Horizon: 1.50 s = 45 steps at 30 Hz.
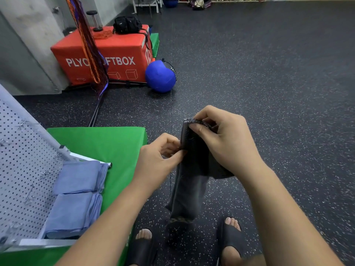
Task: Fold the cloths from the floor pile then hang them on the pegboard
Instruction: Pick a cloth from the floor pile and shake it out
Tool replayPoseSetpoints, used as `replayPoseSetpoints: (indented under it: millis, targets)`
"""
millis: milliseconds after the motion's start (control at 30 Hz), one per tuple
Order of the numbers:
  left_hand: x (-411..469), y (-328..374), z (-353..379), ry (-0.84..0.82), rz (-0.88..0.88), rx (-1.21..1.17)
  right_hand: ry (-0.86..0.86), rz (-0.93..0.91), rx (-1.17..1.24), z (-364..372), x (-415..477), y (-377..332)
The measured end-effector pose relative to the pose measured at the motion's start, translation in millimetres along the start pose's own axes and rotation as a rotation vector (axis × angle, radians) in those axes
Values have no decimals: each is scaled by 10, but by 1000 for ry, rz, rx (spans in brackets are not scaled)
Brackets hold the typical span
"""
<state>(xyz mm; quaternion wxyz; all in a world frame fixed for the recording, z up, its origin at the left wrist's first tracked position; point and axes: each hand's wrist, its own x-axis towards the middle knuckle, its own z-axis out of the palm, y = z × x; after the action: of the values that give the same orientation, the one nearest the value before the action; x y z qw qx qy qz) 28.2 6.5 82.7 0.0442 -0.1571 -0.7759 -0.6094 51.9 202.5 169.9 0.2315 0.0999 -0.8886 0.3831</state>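
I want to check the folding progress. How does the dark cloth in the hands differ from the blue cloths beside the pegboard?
Colour: the dark cloth is blackish, the blue cloths are pale blue. Pose: the dark cloth hangs, pinched by the left hand and right hand; the blue cloths lie flat beside the pegboard. State: the dark cloth's lower end dangles loose; the blue cloths are folded into neat rectangles. Both are soft fabric.

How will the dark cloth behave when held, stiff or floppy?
Probably floppy: the dark cloth hangs limp below the grip. Likely light: the left hand and right hand hold it by pinches alone.
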Motion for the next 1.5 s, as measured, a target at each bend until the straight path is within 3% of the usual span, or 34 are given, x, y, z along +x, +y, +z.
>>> replayPoseSetpoints:
  millis: [167, 400, 633, 900, 1100, 1267, 1500]
  targets:
    - [39, -52, 121, -39, -47, -105, 15, 22, -8, -32, 6, -7]
    - [58, -106, 199, -45, -23, -63, 31, 34, -18, -87, 23, 17]
    - [62, -231, 176, -88, 48, 189, 64, 53, -34, -123, 40, 28]
    - [100, -540, 92, -188, -88, 295, 98, 83, -56, -166, 42, 111]
    - [178, -590, -21, -138, -194, 132, 121, 142, -51, -209, 57, 149]
    - [219, -362, -105, -58, -156, 74, 46, 215, -30, -249, 72, 188]
    - [209, -114, -113, 1, -50, 73, -259, 89, -43, -59, -5, 136]
